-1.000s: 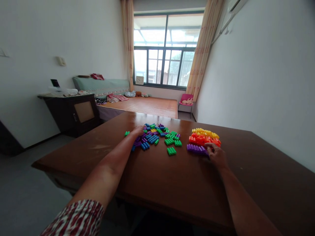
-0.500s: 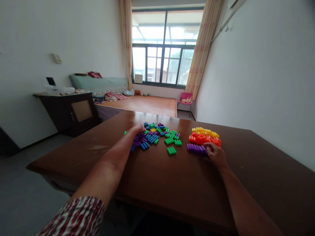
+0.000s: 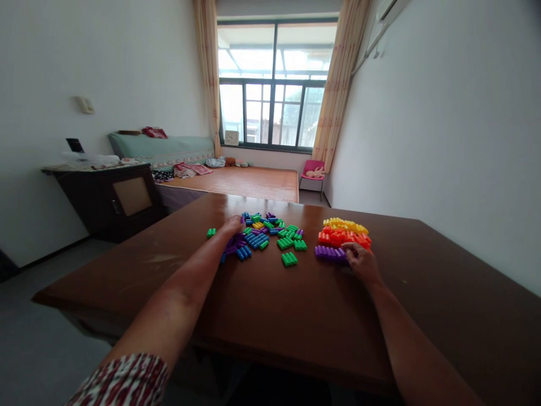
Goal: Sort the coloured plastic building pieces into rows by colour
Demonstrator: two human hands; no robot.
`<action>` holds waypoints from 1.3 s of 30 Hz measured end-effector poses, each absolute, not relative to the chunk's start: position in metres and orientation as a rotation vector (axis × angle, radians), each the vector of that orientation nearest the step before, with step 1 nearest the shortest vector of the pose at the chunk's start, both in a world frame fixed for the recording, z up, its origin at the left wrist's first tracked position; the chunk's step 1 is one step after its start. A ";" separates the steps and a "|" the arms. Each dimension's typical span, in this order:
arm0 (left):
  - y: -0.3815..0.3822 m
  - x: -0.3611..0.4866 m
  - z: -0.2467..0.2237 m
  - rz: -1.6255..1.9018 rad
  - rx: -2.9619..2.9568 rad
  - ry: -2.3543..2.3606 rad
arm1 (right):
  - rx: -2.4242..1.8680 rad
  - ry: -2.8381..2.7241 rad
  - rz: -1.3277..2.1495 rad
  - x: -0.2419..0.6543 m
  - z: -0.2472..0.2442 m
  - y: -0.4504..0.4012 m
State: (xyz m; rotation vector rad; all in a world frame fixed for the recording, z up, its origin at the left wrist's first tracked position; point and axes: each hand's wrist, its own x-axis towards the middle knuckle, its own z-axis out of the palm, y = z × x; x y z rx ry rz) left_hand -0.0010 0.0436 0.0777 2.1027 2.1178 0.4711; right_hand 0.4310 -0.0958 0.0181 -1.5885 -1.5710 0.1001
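My left hand [image 3: 234, 225] is at the left side of a mixed pile of plastic blocks, its fingers closed on a purple block [image 3: 243, 222] that shows only in part. Blue blocks [image 3: 256, 241], green blocks [image 3: 285, 243] and a yellow piece [image 3: 257, 225] lie loosely in this pile. On the right, a row of purple blocks [image 3: 329, 253] lies in front of a red-orange row [image 3: 344, 237] and a yellow row [image 3: 346, 225]. My right hand [image 3: 361, 262] pinches the right end of the purple row; its fingertips hide that end.
The blocks lie on a brown wooden table [image 3: 262, 304]. One green block [image 3: 289, 259] lies apart at the pile's near side, another green block [image 3: 211, 232] left of my forearm. Beyond are a bed [image 3: 253, 180], a pink chair [image 3: 313, 169] and a dark cabinet [image 3: 105, 194].
The view has shifted slightly, so everything sits a little further left. My left hand has drawn slightly leftward in the pile, uncovering more of the green block at left. My right hand stays at the purple row.
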 end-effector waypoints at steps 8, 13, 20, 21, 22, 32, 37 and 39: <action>0.012 0.102 0.097 0.596 2.410 1.431 | -1.481 -1.554 0.198 0.417 0.027 -0.101; -0.030 0.191 0.071 0.670 2.437 0.765 | -1.297 -1.551 0.470 0.402 0.038 -0.111; -0.048 0.221 0.032 0.984 1.924 0.662 | -1.183 -1.569 0.657 0.400 0.038 -0.110; -0.048 0.220 0.031 1.005 1.884 0.655 | -1.176 -1.558 0.680 0.400 0.038 -0.109; -0.049 0.218 0.032 1.027 1.867 0.661 | -1.167 -1.553 0.705 0.399 0.038 -0.109; -0.056 0.213 0.046 1.078 1.927 0.707 | -1.162 -1.405 0.672 0.412 0.042 -0.105; -0.041 0.199 0.036 1.146 2.117 0.942 | -1.336 -1.091 0.409 0.453 0.033 -0.094; -0.035 0.193 0.029 1.107 2.190 0.988 | -1.433 -1.132 0.351 0.466 0.026 -0.090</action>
